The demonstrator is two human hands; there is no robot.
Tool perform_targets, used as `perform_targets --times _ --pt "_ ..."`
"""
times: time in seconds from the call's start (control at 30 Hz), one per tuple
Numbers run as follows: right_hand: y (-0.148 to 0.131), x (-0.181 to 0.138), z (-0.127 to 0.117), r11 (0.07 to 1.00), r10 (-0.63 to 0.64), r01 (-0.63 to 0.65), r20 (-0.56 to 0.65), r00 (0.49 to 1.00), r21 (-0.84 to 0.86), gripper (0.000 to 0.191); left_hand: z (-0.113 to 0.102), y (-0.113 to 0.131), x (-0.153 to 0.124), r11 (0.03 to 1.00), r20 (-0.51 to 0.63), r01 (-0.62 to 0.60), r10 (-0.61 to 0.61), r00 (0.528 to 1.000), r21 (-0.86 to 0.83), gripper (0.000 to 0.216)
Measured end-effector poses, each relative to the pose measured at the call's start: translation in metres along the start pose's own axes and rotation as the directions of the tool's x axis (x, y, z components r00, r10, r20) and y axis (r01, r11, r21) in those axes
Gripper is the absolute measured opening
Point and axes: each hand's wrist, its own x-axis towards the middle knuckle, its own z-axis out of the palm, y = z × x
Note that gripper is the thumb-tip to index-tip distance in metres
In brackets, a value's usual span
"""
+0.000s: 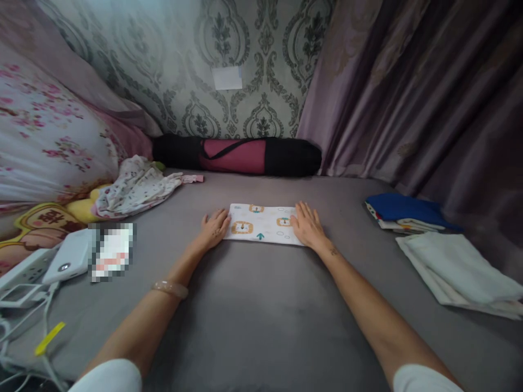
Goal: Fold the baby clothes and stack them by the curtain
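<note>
A folded white cloth (265,224) printed with orange lion faces and green arrows lies flat on the grey bed sheet (253,316). At its left edge rests my left hand (215,227), fingers stretched out and palm down. My right hand (308,224) lies flat over the cloth's right end, fingers extended and covering that edge. Neither hand grips the cloth; both only touch it.
Folded blue clothing (411,209) and folded pale cloths (461,267) lie at the right. A black and maroon long bag (235,155) lies along the wall. At left are a crumpled printed garment (139,188), a white power bank (71,255) and cables (47,321).
</note>
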Motion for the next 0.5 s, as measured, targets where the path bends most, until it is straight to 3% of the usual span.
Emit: perform_targets --times 0.13,0.37,0.5 --pt "-0.019 0.004 0.010 0.999 -0.042 0.042 0.062 0.997 -0.003 0.063 -0.004 0.012 -0.016 0.998 -0.002 -0.055 0.055 0.998 0.014 0.055" --pt "-0.018 0.003 0.019 1.000 0.020 -0.019 0.167 0.986 -0.006 0.067 0.010 -0.003 -0.027 0.996 -0.030 0.015 -0.018 0.999 -0.090 0.053" --pt "-0.032 0.009 0.009 0.999 -0.019 0.024 0.111 0.994 -0.036 0.065 0.011 -0.002 -0.027 0.994 -0.072 0.015 -0.023 0.997 -0.104 0.051"
